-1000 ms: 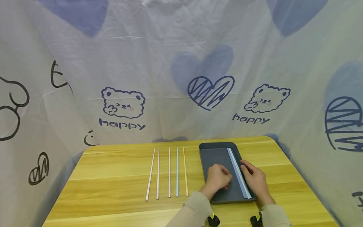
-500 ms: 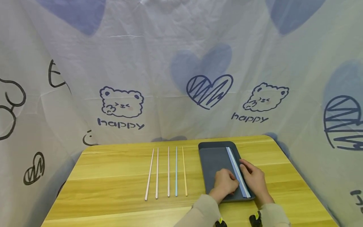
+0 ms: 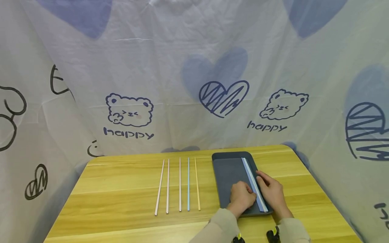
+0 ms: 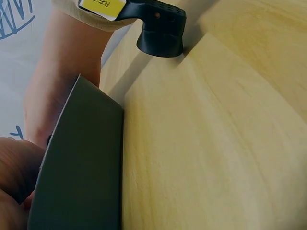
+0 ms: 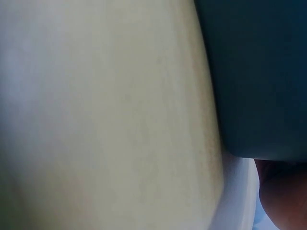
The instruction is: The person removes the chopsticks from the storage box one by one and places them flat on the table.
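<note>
Lower right: L hand [image 3: 242, 196] curled by blue/white sticks [image 3: 250, 170], can't tell if grip's pinching; R hand [image 3: 271, 190], grip relaxed, at tray [image 3: 226, 172] rim, prob. steadying it.

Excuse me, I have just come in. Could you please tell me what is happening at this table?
A person has the left hand inside a dark tray, close beside some blue and white sticks; whether its fingers touch them is not clear. The right hand is at the tray's right edge. Five separate thin sticks, three pale, one blue and one yellow, lie on the wooden table, left of the tray.
</note>
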Available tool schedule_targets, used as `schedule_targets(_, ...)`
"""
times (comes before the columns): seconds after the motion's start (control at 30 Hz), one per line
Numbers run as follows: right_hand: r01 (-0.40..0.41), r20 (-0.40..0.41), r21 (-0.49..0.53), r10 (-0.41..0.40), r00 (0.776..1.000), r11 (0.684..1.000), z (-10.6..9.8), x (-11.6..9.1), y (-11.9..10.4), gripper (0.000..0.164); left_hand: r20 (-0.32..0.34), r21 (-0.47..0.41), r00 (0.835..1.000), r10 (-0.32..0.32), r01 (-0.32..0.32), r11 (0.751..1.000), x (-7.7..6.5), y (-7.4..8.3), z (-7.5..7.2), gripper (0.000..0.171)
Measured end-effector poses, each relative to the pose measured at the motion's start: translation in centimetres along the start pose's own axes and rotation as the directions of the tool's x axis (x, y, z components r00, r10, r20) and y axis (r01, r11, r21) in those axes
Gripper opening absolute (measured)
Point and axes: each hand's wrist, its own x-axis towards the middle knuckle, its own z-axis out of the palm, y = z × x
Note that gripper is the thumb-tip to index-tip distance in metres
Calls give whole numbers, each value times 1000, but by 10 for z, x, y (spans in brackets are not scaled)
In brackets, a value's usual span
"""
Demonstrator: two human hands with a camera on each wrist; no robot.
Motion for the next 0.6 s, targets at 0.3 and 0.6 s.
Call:
schedule_targets(0.3, -21, 11, 11, 21, 1000, 1000, -2, 0, -4, 40, 9, 10, 1000, -17, 17, 1000, 0, 3, -2, 37)
schedule_targets(0.6, 10, -3, -7, -10, 1000, 1000, -3, -1, -6, 38, 18, 52, 996, -88, 87, 995, 6, 10, 6, 29)
